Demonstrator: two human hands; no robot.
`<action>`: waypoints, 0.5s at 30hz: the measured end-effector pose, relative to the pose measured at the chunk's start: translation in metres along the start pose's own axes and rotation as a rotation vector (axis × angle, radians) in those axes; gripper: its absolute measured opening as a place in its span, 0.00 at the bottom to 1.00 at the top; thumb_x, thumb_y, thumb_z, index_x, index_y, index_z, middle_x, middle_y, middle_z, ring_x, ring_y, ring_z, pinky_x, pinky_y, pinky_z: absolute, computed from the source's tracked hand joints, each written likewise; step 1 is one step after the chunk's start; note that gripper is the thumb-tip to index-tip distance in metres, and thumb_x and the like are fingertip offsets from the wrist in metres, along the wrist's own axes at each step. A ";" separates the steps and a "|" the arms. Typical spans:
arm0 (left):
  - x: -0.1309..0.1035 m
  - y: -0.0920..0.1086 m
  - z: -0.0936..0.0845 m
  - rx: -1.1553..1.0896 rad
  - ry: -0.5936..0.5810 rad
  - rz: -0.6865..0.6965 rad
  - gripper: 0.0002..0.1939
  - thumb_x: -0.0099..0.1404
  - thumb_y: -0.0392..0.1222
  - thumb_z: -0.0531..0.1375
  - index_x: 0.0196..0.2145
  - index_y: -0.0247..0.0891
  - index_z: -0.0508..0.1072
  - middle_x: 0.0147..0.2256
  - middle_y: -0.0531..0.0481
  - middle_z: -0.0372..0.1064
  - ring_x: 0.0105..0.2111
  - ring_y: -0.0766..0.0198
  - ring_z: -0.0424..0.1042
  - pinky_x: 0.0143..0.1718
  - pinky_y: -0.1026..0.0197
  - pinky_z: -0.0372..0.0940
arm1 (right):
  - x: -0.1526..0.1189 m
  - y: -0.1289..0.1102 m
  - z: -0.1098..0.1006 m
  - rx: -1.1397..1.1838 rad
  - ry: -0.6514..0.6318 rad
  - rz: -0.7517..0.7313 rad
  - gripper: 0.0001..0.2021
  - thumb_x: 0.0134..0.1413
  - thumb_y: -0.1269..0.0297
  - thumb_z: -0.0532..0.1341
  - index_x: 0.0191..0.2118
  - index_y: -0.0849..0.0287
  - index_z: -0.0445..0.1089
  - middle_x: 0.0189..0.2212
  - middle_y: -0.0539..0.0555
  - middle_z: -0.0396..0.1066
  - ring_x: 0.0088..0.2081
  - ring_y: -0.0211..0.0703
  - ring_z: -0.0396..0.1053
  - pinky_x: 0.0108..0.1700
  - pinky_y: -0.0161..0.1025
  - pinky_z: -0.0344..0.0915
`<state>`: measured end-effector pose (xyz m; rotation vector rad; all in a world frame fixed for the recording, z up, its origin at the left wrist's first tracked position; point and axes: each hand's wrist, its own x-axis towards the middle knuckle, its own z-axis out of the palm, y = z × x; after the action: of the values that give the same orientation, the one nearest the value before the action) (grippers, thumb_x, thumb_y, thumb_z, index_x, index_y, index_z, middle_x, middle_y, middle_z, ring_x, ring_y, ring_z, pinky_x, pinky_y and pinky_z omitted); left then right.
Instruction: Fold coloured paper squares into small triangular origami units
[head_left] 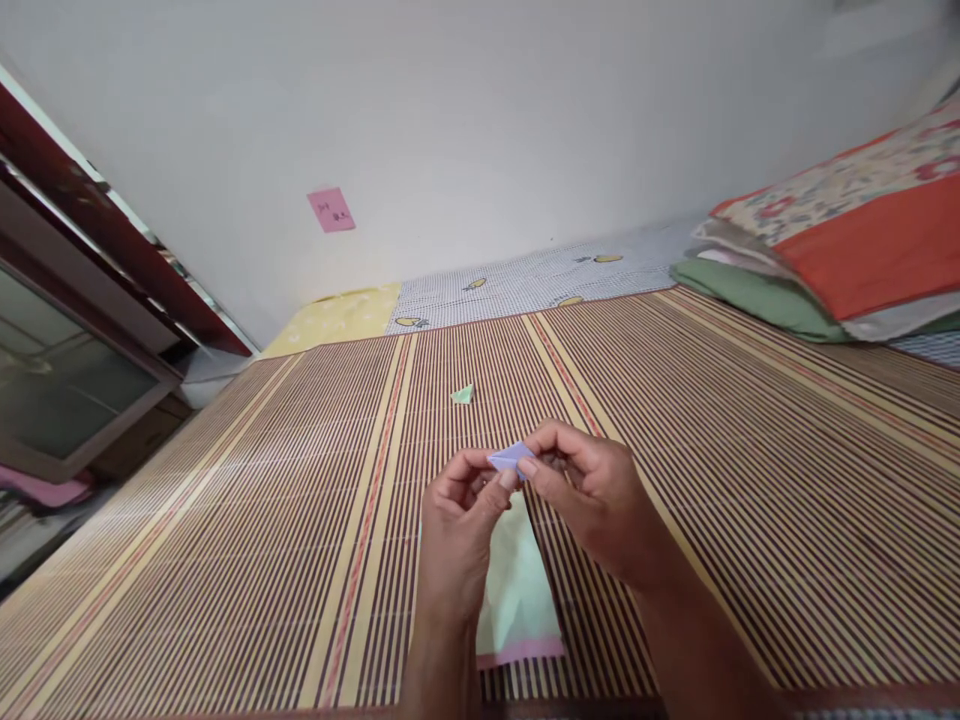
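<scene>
A small folded piece of purple paper (511,457) is pinched between both hands above the mat. My left hand (463,510) grips its left and lower edge, with the thumb pressed on the front. At its right end, my right hand (592,490) holds it between thumb and forefinger. Below the hands lies a pale green sheet of paper (521,580) with a pink strip along its near edge, partly covered by my left hand and wrist. Farther ahead, a small folded green paper piece (463,394) rests on the mat.
A striped bamboo mat (247,520) spreads over the bed. Folded bedding (862,240) is piled at the right. Patterned cloth (517,280) shows beyond the mat, by the white wall. A pink note (331,210) sticks to the wall. A glass-panelled cabinet (67,370) stands at the left.
</scene>
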<state>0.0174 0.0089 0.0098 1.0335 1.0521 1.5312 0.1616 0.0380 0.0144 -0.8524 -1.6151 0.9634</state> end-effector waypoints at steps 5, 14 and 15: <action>0.000 0.007 -0.011 0.250 0.069 0.111 0.06 0.62 0.43 0.69 0.32 0.39 0.80 0.28 0.52 0.72 0.24 0.69 0.63 0.26 0.67 0.59 | 0.002 -0.001 0.001 -0.157 -0.011 -0.076 0.06 0.61 0.68 0.62 0.31 0.57 0.70 0.24 0.46 0.63 0.25 0.36 0.59 0.26 0.36 0.56; -0.008 0.020 -0.013 0.269 -0.034 -0.026 0.10 0.66 0.46 0.66 0.42 0.40 0.79 0.26 0.53 0.74 0.18 0.70 0.68 0.17 0.69 0.58 | 0.001 0.001 0.008 -0.327 -0.031 -0.261 0.07 0.66 0.71 0.56 0.35 0.56 0.67 0.31 0.51 0.66 0.32 0.41 0.66 0.34 0.39 0.61; -0.007 0.020 -0.012 0.188 -0.041 -0.048 0.09 0.65 0.46 0.67 0.41 0.39 0.78 0.27 0.51 0.76 0.19 0.68 0.71 0.17 0.69 0.60 | 0.001 0.001 0.009 -0.343 -0.026 -0.278 0.07 0.67 0.72 0.56 0.35 0.56 0.66 0.31 0.51 0.66 0.33 0.41 0.66 0.34 0.39 0.62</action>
<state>0.0022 -0.0030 0.0247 1.1555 1.2010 1.3869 0.1529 0.0378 0.0124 -0.8158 -1.8945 0.5115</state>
